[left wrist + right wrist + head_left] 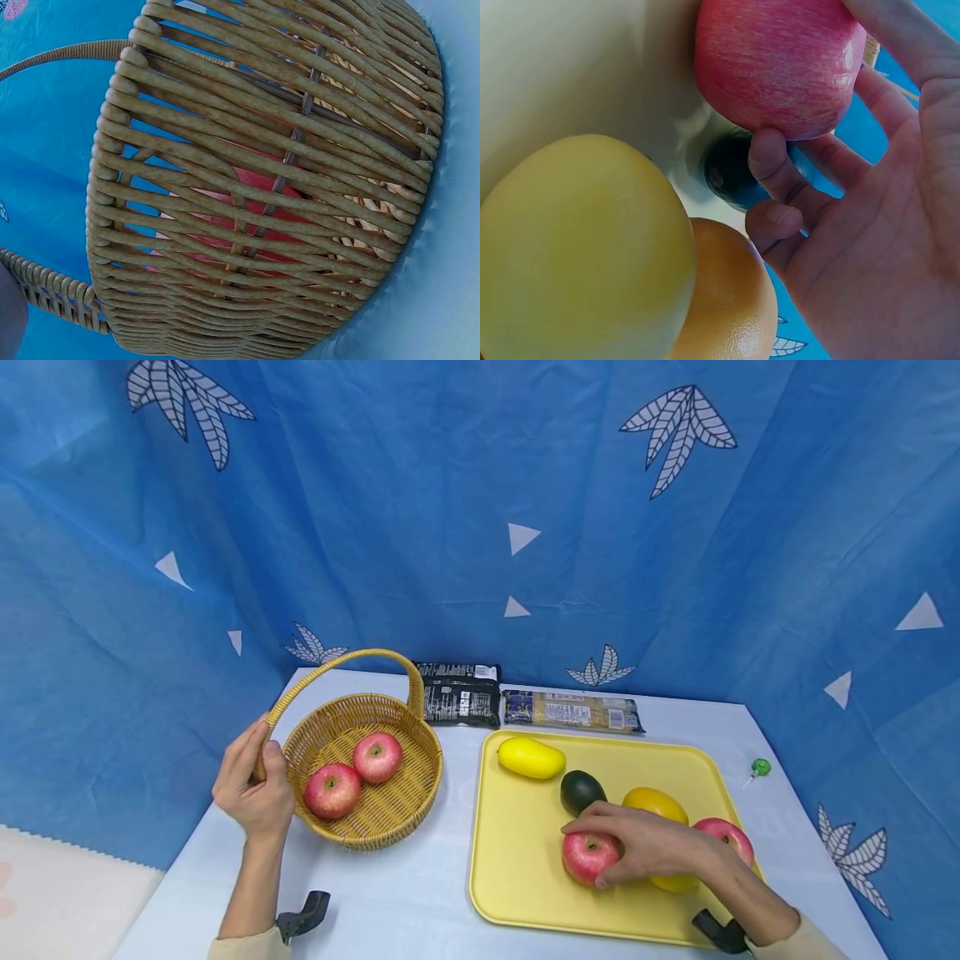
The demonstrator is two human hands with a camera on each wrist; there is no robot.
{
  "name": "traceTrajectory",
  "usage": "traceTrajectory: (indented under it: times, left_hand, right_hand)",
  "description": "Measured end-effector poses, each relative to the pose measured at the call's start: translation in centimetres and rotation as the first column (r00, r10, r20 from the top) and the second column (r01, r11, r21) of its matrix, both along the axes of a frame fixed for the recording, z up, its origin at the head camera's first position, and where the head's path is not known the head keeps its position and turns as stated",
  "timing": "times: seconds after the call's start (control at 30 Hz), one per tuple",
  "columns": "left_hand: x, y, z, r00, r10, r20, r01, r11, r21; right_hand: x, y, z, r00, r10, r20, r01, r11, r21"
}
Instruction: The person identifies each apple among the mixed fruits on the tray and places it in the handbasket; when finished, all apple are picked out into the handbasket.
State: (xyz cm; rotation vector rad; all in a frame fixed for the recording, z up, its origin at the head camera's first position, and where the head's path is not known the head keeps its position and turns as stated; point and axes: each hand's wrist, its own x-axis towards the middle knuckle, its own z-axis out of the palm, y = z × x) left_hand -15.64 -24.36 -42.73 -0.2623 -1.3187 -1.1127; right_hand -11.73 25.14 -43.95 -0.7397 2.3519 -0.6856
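My left hand [257, 783] grips the arched handle [337, 662] of a round wicker basket [405, 823] at its left end. Two red apples [332, 791] lie in the basket; in the left wrist view, red shows through the basket's weave [225, 255]. Over the yellow tray [525, 906], my right hand [645, 839] holds a red apple [590, 857] between thumb and fingers. The right wrist view has this apple [780, 67] above a dark green avocado [731, 169]. Whether the apple still touches the tray, I cannot tell.
On the tray are a long yellow fruit [531, 757], an avocado [582, 792], an orange-yellow fruit [656, 804], a yellow fruit [585, 247] and another apple [726, 838]. Behind lie a black packet [461, 695] and a noodle packet [572, 711]. A green lollipop [761, 767] lies right.
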Motion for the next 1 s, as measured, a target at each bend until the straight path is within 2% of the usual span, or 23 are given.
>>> traceTrajectory:
  times: [0.63, 1.0]
  left_hand:
    - [0.04, 0.11, 0.06, 1.0, -0.004, -0.007, 0.004, 1.0, 0.005]
    - [0.09, 0.07, 0.05, 1.0, -0.003, -0.007, 0.003, 1.0, 0.002]
  right_hand:
    - [0.12, -0.13, 0.12, 0.999, 0.019, -0.03, -0.017, 0.999, 0.051]
    - [-0.03, -0.45, 0.09, 0.999, -0.014, -0.051, 0.019, 0.995, 0.099]
